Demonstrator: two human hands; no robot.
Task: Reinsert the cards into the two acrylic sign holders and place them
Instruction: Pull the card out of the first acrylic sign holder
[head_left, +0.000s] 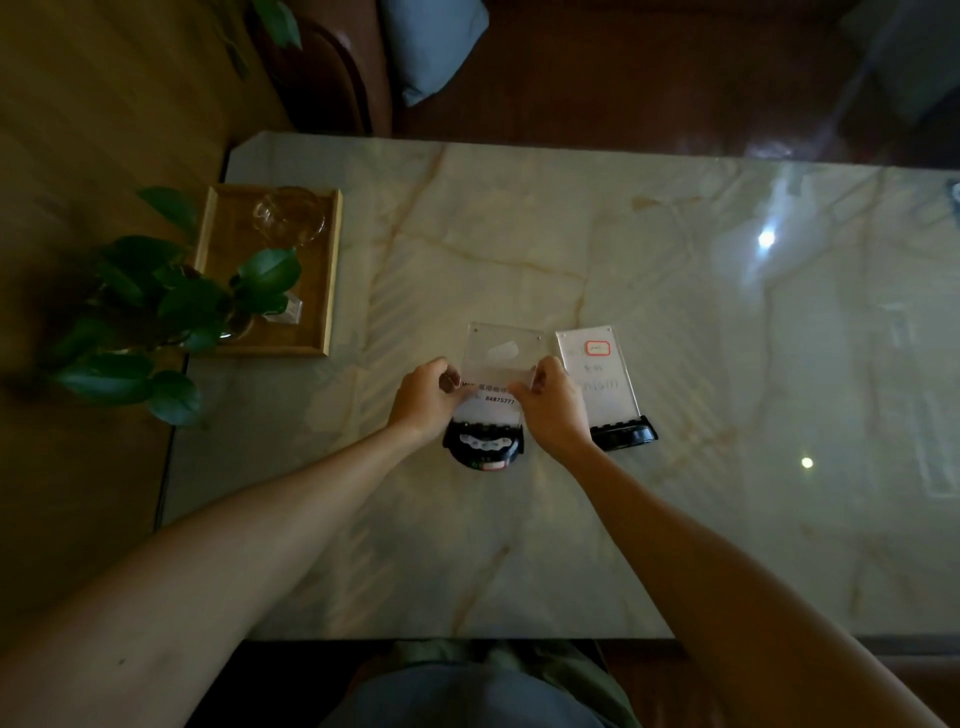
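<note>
Fingers (453, 382) of both hands pinching the card (491, 397) at its side edges.

The hands (488, 400) cover the card's (491, 397) side edges; its print is mostly unreadable. At three o'clock, the tabletop (675, 519) is cut off.

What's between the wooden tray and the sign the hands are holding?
Nothing. In the head view, only bare marble table lies between the wooden tray and the held acrylic sign holder.
</note>
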